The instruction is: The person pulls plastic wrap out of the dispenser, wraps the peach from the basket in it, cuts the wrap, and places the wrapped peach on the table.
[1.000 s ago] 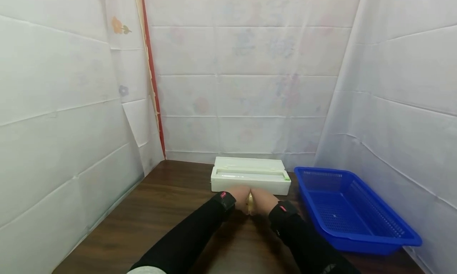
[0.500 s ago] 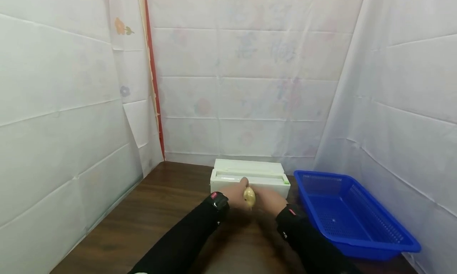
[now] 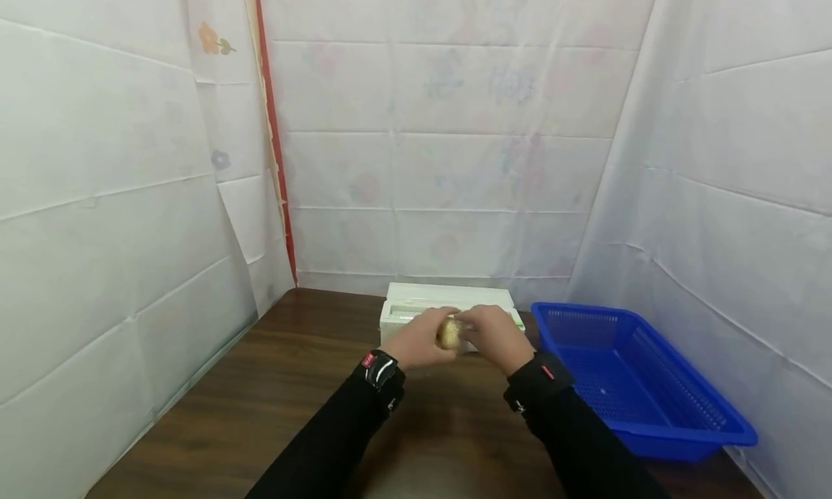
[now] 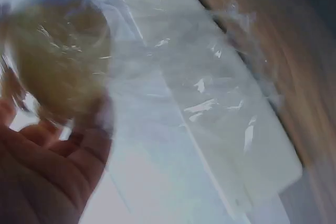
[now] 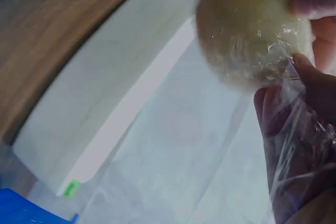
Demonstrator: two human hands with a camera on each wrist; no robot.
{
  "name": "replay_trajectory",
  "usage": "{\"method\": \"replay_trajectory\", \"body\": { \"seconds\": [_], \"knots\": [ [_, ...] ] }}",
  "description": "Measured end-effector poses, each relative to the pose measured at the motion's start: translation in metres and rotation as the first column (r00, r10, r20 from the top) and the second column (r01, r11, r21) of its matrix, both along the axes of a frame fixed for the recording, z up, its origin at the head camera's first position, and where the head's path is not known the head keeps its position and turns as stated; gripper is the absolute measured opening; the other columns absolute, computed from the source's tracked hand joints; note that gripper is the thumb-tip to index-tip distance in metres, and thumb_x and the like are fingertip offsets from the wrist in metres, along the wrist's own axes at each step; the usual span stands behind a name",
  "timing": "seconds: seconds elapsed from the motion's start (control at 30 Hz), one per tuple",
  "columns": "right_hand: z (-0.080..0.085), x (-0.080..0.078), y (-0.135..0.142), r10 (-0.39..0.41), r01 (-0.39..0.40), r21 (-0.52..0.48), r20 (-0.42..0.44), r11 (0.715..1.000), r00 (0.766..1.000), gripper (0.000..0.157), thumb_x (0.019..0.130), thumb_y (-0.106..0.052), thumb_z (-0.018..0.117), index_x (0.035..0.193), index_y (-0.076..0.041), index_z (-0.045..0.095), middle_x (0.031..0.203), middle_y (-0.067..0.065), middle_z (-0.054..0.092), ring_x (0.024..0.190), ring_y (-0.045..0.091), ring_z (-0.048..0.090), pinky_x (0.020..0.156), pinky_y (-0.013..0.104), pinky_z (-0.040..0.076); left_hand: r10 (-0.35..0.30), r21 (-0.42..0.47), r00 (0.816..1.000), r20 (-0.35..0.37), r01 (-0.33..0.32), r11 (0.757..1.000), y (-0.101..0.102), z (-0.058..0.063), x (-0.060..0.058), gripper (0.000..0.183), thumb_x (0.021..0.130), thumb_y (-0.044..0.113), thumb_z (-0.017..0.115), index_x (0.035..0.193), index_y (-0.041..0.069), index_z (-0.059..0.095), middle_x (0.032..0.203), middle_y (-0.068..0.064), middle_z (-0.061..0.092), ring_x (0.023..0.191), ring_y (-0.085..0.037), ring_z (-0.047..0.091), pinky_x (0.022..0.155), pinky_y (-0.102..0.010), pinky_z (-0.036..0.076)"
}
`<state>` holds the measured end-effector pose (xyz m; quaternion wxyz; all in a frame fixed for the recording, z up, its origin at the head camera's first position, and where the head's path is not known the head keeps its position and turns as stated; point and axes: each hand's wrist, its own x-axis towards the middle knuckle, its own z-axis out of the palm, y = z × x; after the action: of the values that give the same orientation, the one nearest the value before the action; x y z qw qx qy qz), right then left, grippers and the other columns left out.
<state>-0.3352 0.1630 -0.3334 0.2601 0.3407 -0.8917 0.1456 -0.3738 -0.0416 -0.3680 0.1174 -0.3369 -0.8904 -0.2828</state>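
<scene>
A yellowish-brown potato (image 3: 449, 333), wrapped in clear cling film, is up between both hands in front of the white box. My left hand (image 3: 418, 339) grips it from the left, its fingers curled below the potato (image 4: 63, 59) in the left wrist view. On the other side, my right hand (image 3: 499, 336) pinches the gathered cling film (image 5: 294, 129) close against the potato (image 5: 247, 32). A loose flap of cling film (image 4: 220, 77) trails away from the potato in the left wrist view.
Behind the hands stands a white cling film dispenser (image 3: 448, 294) with its lid raised and a small green tab at the right end. To the right is a blue perforated basket (image 3: 624, 398). White sheeting (image 3: 448, 174) encloses the brown table (image 3: 312, 383) on three sides.
Both hands have risen and drawn apart a little, bringing the wrapped potato up from lower down. The potato has been turned, and the right hand has shifted onto the film at its right.
</scene>
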Motion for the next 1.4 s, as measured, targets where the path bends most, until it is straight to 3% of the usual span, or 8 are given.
{"method": "replay_trajectory", "body": {
  "seconds": [0.07, 0.27, 0.4, 0.57, 0.8, 1.0, 1.23, 1.4],
  "knots": [
    [0.005, 0.002, -0.002, -0.009, 0.010, 0.015, -0.014, 1.000, 1.000, 0.023, 0.093, -0.009, 0.081, 0.116, -0.014, 0.081, 0.098, 0.004, 0.079, 0.093, 0.022, 0.075, 0.084, 0.037, 0.060, 0.004, 0.021, 0.999, -0.032, -0.003, 1.000, 0.007, -0.005, 0.002, 0.070, 0.085, 0.034, 0.087, 0.146, 0.020, 0.057, 0.125, 0.004, 0.067, 0.106, -0.011, 0.062, 0.088, -0.028, 0.053],
    [0.018, 0.006, -0.003, -0.034, 0.035, -0.024, 0.049, 0.999, 0.998, 0.026, 0.093, -0.009, 0.082, 0.118, -0.012, 0.080, 0.109, 0.006, 0.080, 0.104, 0.024, 0.075, 0.091, 0.040, 0.060, 0.153, 0.053, 0.978, -0.140, -0.147, 0.988, 0.012, -0.008, 0.007, 0.061, 0.087, 0.048, 0.086, 0.140, 0.027, 0.065, 0.118, 0.009, 0.072, 0.099, -0.009, 0.065, 0.083, -0.030, 0.054],
    [0.022, 0.010, 0.001, -0.029, 0.030, -0.029, 0.041, 0.999, 0.999, 0.023, 0.092, -0.005, 0.081, 0.115, -0.010, 0.080, 0.108, 0.006, 0.080, 0.102, 0.024, 0.075, 0.090, 0.041, 0.060, 0.178, 0.102, 0.979, -0.103, -0.168, 0.980, 0.013, -0.010, 0.007, 0.061, 0.088, 0.060, 0.079, 0.143, 0.037, 0.064, 0.120, 0.012, 0.073, 0.096, -0.009, 0.065, 0.078, -0.029, 0.053],
    [0.022, 0.015, -0.003, 0.018, -0.023, -0.061, -0.080, 0.998, 0.997, 0.013, 0.096, -0.004, 0.077, 0.107, -0.010, 0.082, 0.100, 0.005, 0.079, 0.096, 0.024, 0.075, 0.087, 0.040, 0.061, 0.223, 0.162, 0.974, -0.047, -0.213, 0.963, 0.010, -0.014, 0.005, 0.057, 0.090, 0.066, 0.075, 0.143, 0.048, 0.062, 0.127, 0.015, 0.073, 0.100, -0.008, 0.068, 0.080, -0.030, 0.052],
    [0.015, 0.019, -0.009, 0.016, -0.039, -0.114, -0.195, 0.993, 0.981, 0.007, 0.097, -0.008, 0.076, 0.097, -0.012, 0.082, 0.091, 0.001, 0.077, 0.089, 0.018, 0.075, 0.084, 0.036, 0.061, 0.214, 0.243, 0.977, 0.017, -0.212, 0.947, 0.007, -0.012, 0.006, 0.055, 0.090, 0.059, 0.079, 0.140, 0.037, 0.068, 0.133, 0.008, 0.074, 0.107, -0.012, 0.070, 0.085, -0.034, 0.056],
    [0.003, 0.021, -0.011, 0.028, -0.070, -0.172, -0.236, 0.983, 0.971, 0.009, 0.096, -0.005, 0.077, 0.099, -0.012, 0.082, 0.093, 0.001, 0.078, 0.090, 0.017, 0.075, 0.083, 0.032, 0.061, 0.216, 0.357, 0.976, 0.028, -0.212, 0.910, 0.005, -0.011, 0.005, 0.063, 0.085, 0.059, 0.081, 0.139, 0.028, 0.070, 0.133, -0.002, 0.074, 0.099, -0.015, 0.069, 0.079, -0.030, 0.056],
    [-0.017, 0.021, -0.016, 0.030, -0.083, -0.312, -0.173, 0.946, 0.985, 0.009, 0.101, -0.016, 0.073, 0.103, -0.017, 0.082, 0.096, -0.003, 0.073, 0.090, 0.012, 0.068, 0.079, 0.027, 0.055, 0.163, 0.517, 0.986, 0.038, -0.159, 0.841, 0.004, -0.011, 0.006, 0.104, 0.065, 0.092, 0.053, 0.139, 0.022, 0.070, 0.116, -0.012, 0.077, 0.085, -0.015, 0.068, 0.068, -0.027, 0.056],
    [-0.030, 0.017, -0.021, 0.026, -0.104, -0.343, -0.224, 0.934, 0.974, 0.012, 0.097, -0.014, 0.079, 0.107, -0.012, 0.084, 0.096, -0.001, 0.068, 0.085, 0.010, 0.061, 0.072, 0.026, 0.050, 0.123, 0.564, 0.991, 0.043, -0.126, 0.816, 0.005, -0.014, 0.009, 0.110, 0.066, 0.095, 0.046, 0.141, 0.018, 0.069, 0.114, -0.014, 0.076, 0.084, -0.011, 0.068, 0.068, -0.025, 0.057]
  ]
}}
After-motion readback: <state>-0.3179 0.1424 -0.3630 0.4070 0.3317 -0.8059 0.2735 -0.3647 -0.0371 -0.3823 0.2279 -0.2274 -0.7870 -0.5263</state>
